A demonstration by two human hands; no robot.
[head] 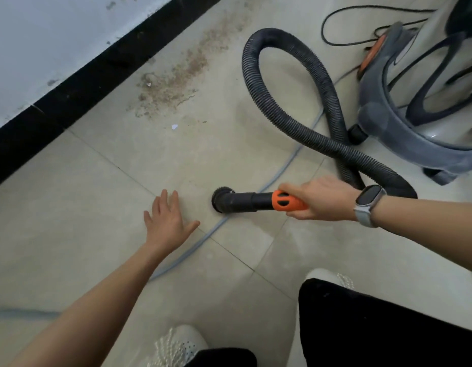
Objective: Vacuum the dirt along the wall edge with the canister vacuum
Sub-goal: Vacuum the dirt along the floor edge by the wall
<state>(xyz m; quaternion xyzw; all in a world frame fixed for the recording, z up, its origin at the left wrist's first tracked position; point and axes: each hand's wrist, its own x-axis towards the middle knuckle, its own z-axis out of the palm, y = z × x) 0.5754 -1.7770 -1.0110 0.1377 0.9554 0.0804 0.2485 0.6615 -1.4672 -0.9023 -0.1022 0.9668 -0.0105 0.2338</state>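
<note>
A band of brown dirt (176,75) lies on the pale tiled floor beside the black skirting (78,83) of the white wall. My right hand (319,198) grips the orange handle (287,201) of the vacuum hose. The black round brush nozzle (221,200) points left, low over the floor, well short of the dirt. The ribbed black hose (290,112) loops back to the grey canister vacuum (420,102) at the right. My left hand (166,221) hovers with fingers spread, left of the nozzle, holding nothing.
A thin grey-blue cable (282,176) runs across the floor under the nozzle. A black power cord (343,25) lies behind the canister. My white shoes (176,343) and dark trouser legs (375,327) fill the lower frame. A small white scrap (174,126) lies near the dirt.
</note>
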